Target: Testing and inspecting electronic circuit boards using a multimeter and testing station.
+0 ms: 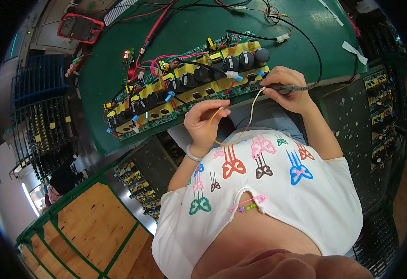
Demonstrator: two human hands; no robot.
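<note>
A thin yellow-and-white wire [251, 111] hangs in a loop between my hands, in front of my shirt. My left hand [200, 122] pinches its yellow end, where a small pale tip shows. In my right hand [294, 96] is a slim grey-black probe [287, 87] on a black cord, and the wire's white end meets it at my fingertips. Just beyond both hands lies a long green circuit board [159, 122] with yellow-wrapped parts, a row of black capacitors [231, 63] and blue-sleeved wire ends. Both hands are apart from the board.
A red-framed meter [79, 29] sits at the far left of the green table [203, 23]. A small board with lit red lights [128, 65] and red and black leads [159, 21] lie behind the long board. Racks of boards [38, 121] stand left; more boards [382, 116] stand right.
</note>
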